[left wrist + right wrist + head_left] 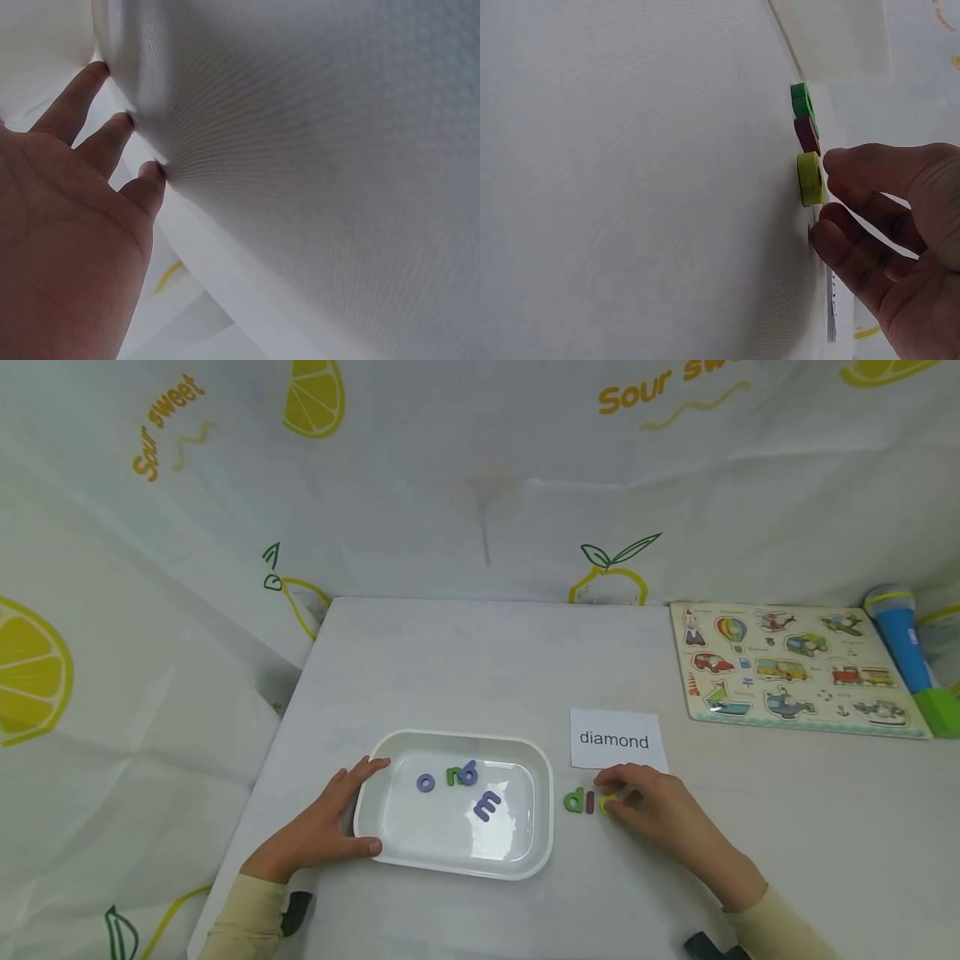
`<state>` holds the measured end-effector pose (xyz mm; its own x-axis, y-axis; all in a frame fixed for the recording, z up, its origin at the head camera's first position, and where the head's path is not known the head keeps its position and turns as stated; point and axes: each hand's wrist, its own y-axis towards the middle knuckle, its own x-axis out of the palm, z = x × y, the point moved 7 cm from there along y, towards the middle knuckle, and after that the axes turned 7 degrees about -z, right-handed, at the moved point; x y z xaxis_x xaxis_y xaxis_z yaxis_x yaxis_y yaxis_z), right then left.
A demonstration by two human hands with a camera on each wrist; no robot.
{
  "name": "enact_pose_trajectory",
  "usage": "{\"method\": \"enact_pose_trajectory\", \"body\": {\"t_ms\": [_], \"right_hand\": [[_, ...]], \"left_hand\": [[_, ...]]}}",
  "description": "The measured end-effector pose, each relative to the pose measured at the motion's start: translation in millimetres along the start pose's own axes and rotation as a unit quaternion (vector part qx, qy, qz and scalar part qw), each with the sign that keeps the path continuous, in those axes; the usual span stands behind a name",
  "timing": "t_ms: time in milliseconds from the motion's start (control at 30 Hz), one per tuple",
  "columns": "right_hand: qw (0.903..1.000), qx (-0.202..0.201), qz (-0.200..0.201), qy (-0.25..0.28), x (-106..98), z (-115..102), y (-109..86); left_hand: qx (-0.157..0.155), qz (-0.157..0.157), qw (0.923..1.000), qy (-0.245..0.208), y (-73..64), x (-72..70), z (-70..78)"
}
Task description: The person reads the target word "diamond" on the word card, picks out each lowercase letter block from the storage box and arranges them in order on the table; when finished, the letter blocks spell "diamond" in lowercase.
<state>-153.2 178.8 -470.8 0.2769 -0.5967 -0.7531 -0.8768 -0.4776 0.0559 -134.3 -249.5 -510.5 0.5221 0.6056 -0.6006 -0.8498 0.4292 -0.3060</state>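
My left hand (330,818) spreads across the left end of a white tray (450,872), thumb and index finger at its rim. In the left wrist view, three fingertips (154,171) touch a white surface. In the tray lie a purple letter o (425,783), a green n (452,776), a purple d (468,772) touching the n, and a purple m (487,806). My right hand (656,802) is at a yellow letter (808,178), thumb beside it, fingers apart; part of it is hidden. Left of it stand a green d (573,800) and a dark red i (589,802).
A white card (615,752) printed "diamond" lies just beyond the letter row. At the back right are a picture puzzle board (810,693) and a blue toy microphone (903,643) with a green block (937,710). White lemon-print cloth (450,527) hangs behind the table.
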Motion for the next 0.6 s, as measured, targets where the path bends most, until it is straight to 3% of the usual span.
{"method": "enact_pose_trajectory", "body": {"t_ms": [267, 600], "right_hand": [[0.9977, -0.022, -0.004, -0.063, 2.8, -3.3, -4.5], [0.998, 0.007, -0.008, -0.063, 8.3, -0.8, -2.9]], "left_hand": [[0.027, 0.006, 0.9995, 0.017, 0.1, -0.6, 2.2], [0.022, 0.004, 0.9997, 0.014, 0.4, 0.0, 1.7]]}}
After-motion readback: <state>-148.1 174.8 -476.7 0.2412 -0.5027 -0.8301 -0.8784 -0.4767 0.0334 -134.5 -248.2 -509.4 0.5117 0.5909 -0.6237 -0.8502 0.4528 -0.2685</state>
